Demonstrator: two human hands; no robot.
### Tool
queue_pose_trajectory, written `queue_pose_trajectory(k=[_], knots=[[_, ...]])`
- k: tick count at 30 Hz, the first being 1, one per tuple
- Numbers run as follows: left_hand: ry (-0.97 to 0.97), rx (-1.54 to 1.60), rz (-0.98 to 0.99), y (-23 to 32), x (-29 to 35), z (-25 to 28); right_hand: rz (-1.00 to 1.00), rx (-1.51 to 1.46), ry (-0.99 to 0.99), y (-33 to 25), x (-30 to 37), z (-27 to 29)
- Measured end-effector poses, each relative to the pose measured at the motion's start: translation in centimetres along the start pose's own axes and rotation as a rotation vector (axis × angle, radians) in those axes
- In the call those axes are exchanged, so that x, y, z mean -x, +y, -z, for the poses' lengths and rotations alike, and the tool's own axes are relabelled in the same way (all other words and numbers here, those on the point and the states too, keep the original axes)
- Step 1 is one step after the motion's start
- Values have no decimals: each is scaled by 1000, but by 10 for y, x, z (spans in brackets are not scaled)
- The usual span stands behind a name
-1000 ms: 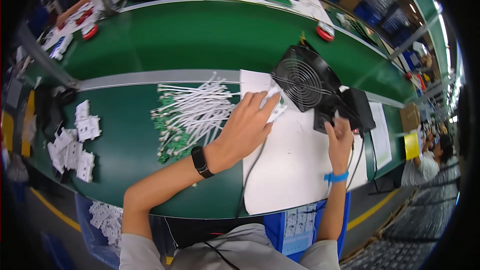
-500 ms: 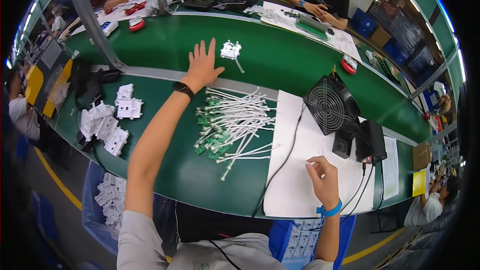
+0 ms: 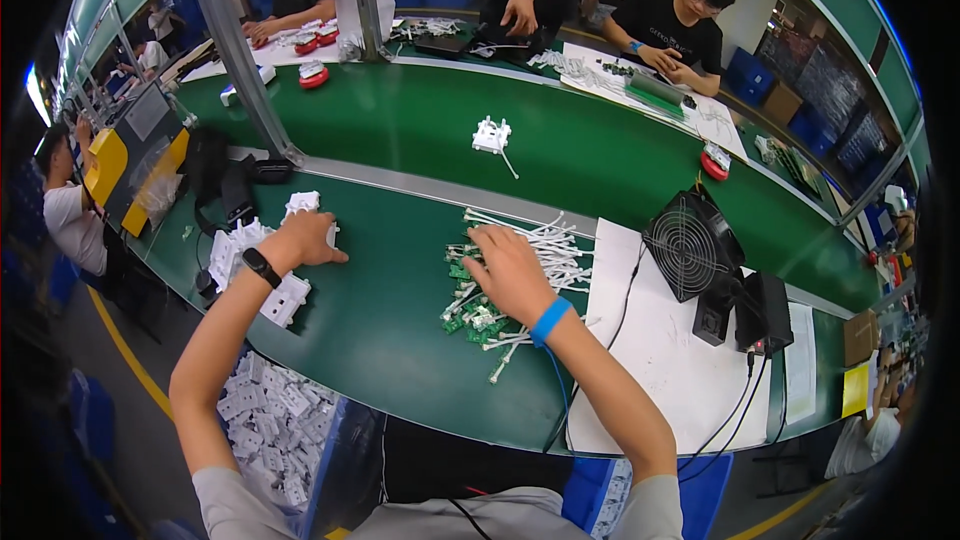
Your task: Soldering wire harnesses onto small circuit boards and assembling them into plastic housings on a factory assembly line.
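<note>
My left hand (image 3: 308, 238) reaches over the white plastic housings (image 3: 288, 300) at the left of the bench. Its thumb and fingers are apart, with a housing edge showing between them; the palm hides most of that piece. My right hand (image 3: 512, 270), with a blue wrist strap, is over the pile of white cables (image 3: 562, 252) with small green circuit boards (image 3: 462, 318). Its fingers are stretched out and the thumb stands apart, with nothing visibly gripped. One white housing with a cable (image 3: 491, 136) lies alone on the green belt beyond the bench.
A black fan (image 3: 688, 248) and a dark box (image 3: 763, 310) stand at the right by a white sheet (image 3: 660, 390), with black cords trailing. A metal post (image 3: 240, 60) rises at the left. A lined bin of housings (image 3: 275, 430) sits below. Other people work across the belt.
My left hand has moved from near the belt back left to the housings. My right hand has moved left and forward from the white sheet onto the cable pile. The view has shifted.
</note>
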State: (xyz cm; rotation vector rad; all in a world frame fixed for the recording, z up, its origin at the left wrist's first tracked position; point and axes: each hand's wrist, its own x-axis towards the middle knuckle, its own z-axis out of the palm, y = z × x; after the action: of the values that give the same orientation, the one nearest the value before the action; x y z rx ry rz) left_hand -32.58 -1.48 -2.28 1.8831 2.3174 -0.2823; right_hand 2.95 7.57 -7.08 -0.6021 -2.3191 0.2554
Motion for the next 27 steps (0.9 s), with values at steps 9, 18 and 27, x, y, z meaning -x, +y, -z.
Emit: queue_pose_trajectory(k=[9,18,27], knots=[[261,-5,-198,3,21,-7,-70,119,-63,-11,-5,-1],[547,114,-334,41,12,-5,-262,-193,536,-9,-12,46],[616,396,-291,101,23,20,-375,-538,683,-12,-4,114]])
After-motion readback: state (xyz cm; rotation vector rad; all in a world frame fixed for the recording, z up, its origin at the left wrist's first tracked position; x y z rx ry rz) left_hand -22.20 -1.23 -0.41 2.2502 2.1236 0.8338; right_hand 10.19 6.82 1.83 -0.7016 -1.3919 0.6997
